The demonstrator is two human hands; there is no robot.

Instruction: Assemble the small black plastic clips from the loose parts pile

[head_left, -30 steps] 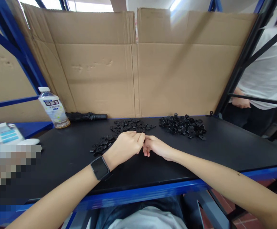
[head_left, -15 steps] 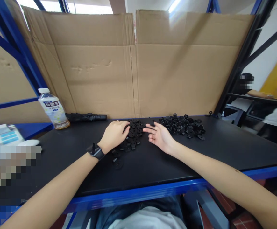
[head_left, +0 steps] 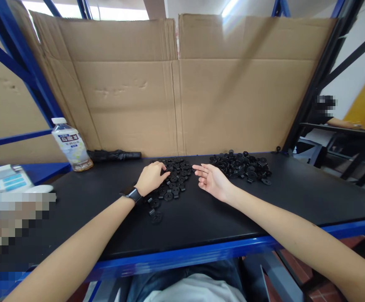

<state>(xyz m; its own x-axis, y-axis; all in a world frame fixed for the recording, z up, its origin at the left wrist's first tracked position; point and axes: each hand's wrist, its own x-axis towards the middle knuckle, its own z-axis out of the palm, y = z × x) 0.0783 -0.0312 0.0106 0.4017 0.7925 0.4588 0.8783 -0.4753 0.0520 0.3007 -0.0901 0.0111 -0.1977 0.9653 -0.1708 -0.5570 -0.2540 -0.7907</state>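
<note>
Black bench top (head_left: 220,226): carries both heaps of small black parts, cardboard panels (head_left: 233,105) standing behind.
Left pile (head_left: 176,179): flat, tabbed discs spread in a strip from the rear edge toward the front, on the left hand's right.
Right pile (head_left: 242,165): heaped parts, set apart, just beyond the right hand.
Right hand (head_left: 213,182): between the 2 piles, fingers loosely bent and parted, nothing seen in them.
Left hand (head_left: 151,179): at the left pile's edge, thumb and index apart; other fingertips hidden, so can't tell if a part is held. Step looks like working parts out of this pile.
Front disc (head_left: 156,217): 1 of the strays at the strip's near end. Next move, I'd judge, calls for pinching 1 disc without dragging neighbours.
</note>
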